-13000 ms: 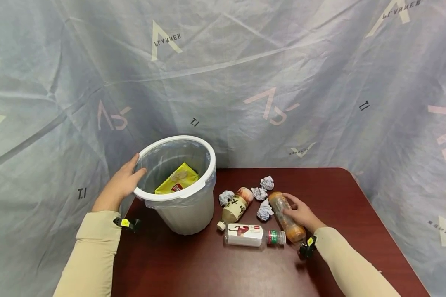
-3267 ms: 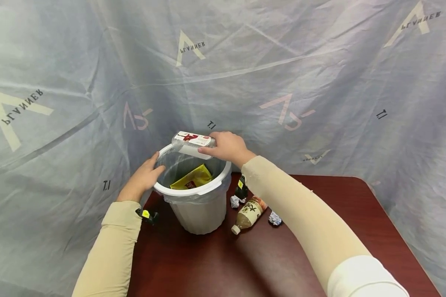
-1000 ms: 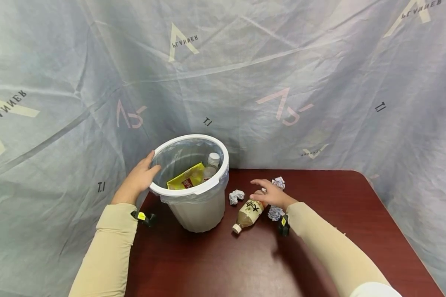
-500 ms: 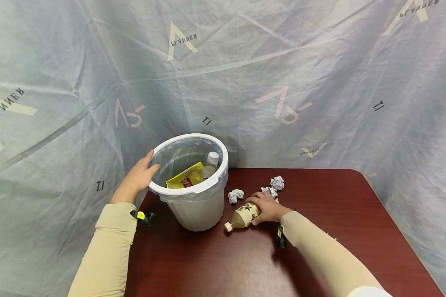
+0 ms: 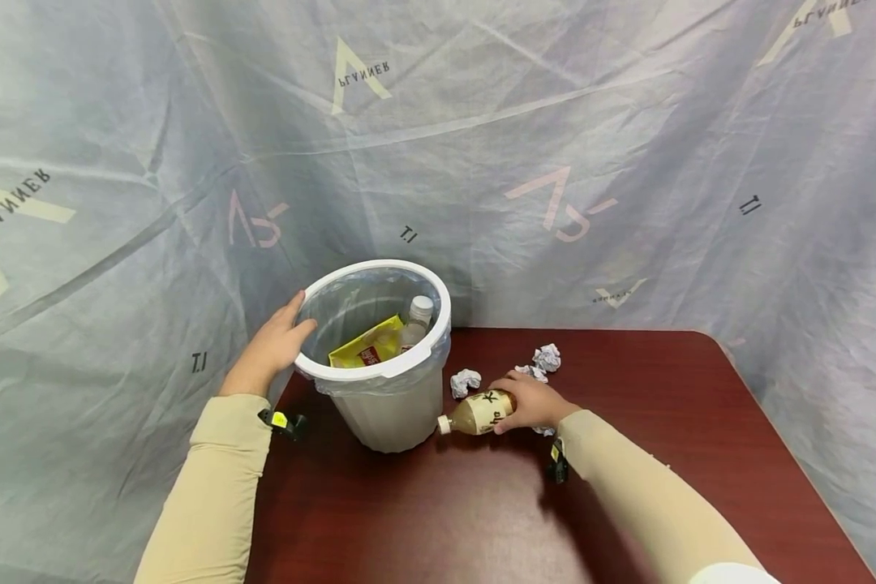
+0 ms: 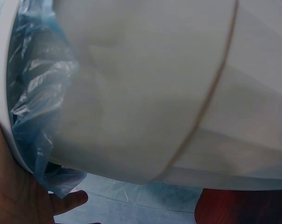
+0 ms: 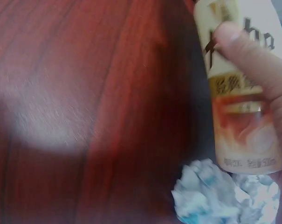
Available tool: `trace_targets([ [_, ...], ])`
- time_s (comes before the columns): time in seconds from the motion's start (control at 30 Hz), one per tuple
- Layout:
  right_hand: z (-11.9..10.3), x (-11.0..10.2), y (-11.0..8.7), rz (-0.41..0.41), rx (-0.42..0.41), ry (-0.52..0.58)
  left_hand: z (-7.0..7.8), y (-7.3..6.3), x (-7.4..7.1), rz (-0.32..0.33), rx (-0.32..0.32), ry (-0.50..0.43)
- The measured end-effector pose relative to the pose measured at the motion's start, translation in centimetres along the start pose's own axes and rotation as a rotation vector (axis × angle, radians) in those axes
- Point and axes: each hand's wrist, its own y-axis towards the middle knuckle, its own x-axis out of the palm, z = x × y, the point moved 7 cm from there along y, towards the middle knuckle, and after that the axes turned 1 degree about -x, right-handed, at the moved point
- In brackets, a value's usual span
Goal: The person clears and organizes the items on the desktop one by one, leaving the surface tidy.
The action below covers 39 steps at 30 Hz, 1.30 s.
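My right hand grips a plastic drink bottle with a cream label and white cap. The cap points left toward the trash can. In the right wrist view, my thumb lies across the label of the bottle. My left hand holds the white rim of the trash can, its thumb over the edge. Seen from the left wrist, the can's grey wall fills most of the view. Inside the lined can lie a yellow snack packet and a clear bottle.
Crumpled paper balls lie on the dark red table: one paper ball beside the can, another paper ball farther back, others partly behind my right hand. A grey printed cloth hangs behind the table.
The clear bottle, over the can earlier, is now inside it. My right hand has come to the cream-labelled bottle, gripped it and turned it more level. My left hand stays on the rim.
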Motion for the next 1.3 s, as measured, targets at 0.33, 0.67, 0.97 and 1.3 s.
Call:
trace_targets([
  [0.33, 0.9, -3.4, -0.5, -0.017, 0.047, 0.148, 0.2, -0.1, -0.2, 0.009, 0.002, 0.007],
  [0.67, 1.2, -7.0, -0.7, 0.029, 0.076, 0.173, 0.2, -0.1, 0.0, 0.001, 0.005, 0.000],
  [0.97, 1.5, -11.3, -0.3, 0.061, 0.184, 0.166, 0.2, -0.2, 0.1, 0.008, 0.006, 0.003],
  [1.3, 0.7, -14.4, 0.1, 0.095, 0.177, 0.154, 0.0, -0.2, 0.1, 0.007, 0.005, -0.003],
])
